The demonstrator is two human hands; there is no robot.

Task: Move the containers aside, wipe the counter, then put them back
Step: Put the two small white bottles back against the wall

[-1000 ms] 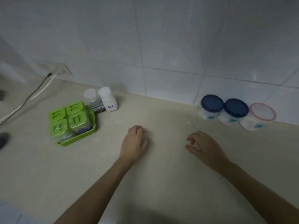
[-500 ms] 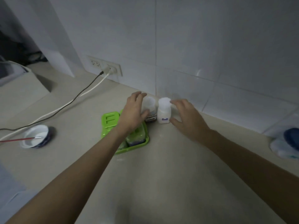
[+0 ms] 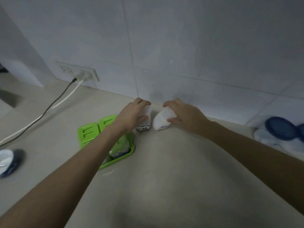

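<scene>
Two small white bottles stand by the tiled wall at the back of the beige counter (image 3: 164,170). My left hand (image 3: 131,116) is wrapped around the left bottle (image 3: 145,124), which has a dark label. My right hand (image 3: 184,116) grips the right bottle (image 3: 162,120), labelled in blue and tilted toward the right. A green tray (image 3: 115,159) with green-lidded containers (image 3: 88,132) sits just left of the bottles, partly hidden under my left forearm. Blue-lidded tubs (image 3: 279,130) rest at the far right by the wall.
A wall socket (image 3: 79,72) at the back left has a black and a white cable (image 3: 49,107) trailing left across the counter. A white and blue bowl (image 3: 6,162) sits at the left edge. A wall corner juts out at the far left.
Both hands came up from the bare counter to the two bottles and closed on them. The right bottle now tilts. The view shifted left and closer to the wall.
</scene>
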